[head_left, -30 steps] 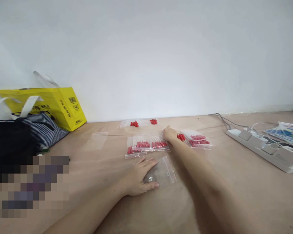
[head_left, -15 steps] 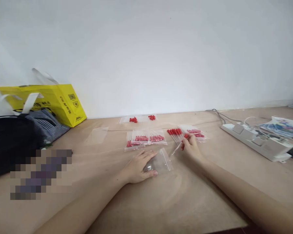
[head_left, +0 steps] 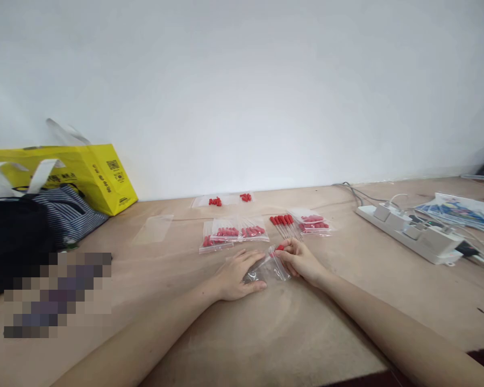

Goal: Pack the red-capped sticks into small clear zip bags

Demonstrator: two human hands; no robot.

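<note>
Now | left hand [head_left: 239, 274] flat on clear bag [head_left: 272, 270], fingers grasping nothing | right hand [head_left: 301, 262], at its three o'clock, fingers pinching red-topped dropper [head_left: 280, 248] by bag's edge | loose droppers [head_left: 281, 220], one o'clock | risk: bag sliding could snag tip

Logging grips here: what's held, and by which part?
The right hand holds a thin stick by its red end; the left hand rests on a clear bag.

Yellow bag [head_left: 108, 183] behind striped pouch [head_left: 79, 217]; white power strip [head_left: 404, 237] right.
</note>
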